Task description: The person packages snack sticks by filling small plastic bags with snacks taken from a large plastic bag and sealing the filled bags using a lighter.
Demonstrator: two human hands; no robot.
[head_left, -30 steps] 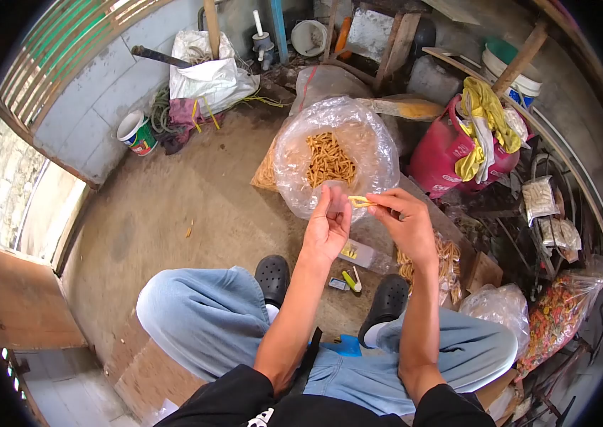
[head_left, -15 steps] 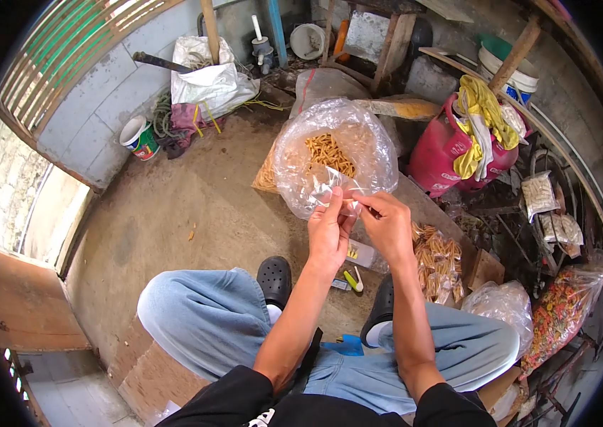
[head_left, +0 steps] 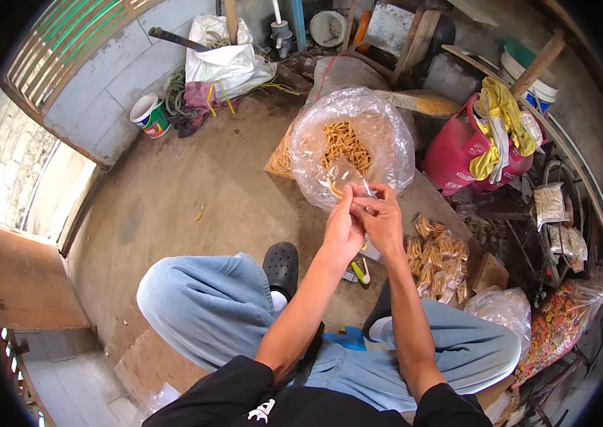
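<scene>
Drawn closer together since the last frame, my left hand [head_left: 344, 230] and right hand [head_left: 383, 216] pinch a small clear bag [head_left: 349, 175] over the near side of the big bag [head_left: 395, 139]. Light, limp, slippery, I'd judge (easily creased); best held by its edges.

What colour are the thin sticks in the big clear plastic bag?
The sticks are golden brown, best in the head view.

One held bag [head_left: 348, 173] — two clogs [head_left: 281, 267]
</scene>
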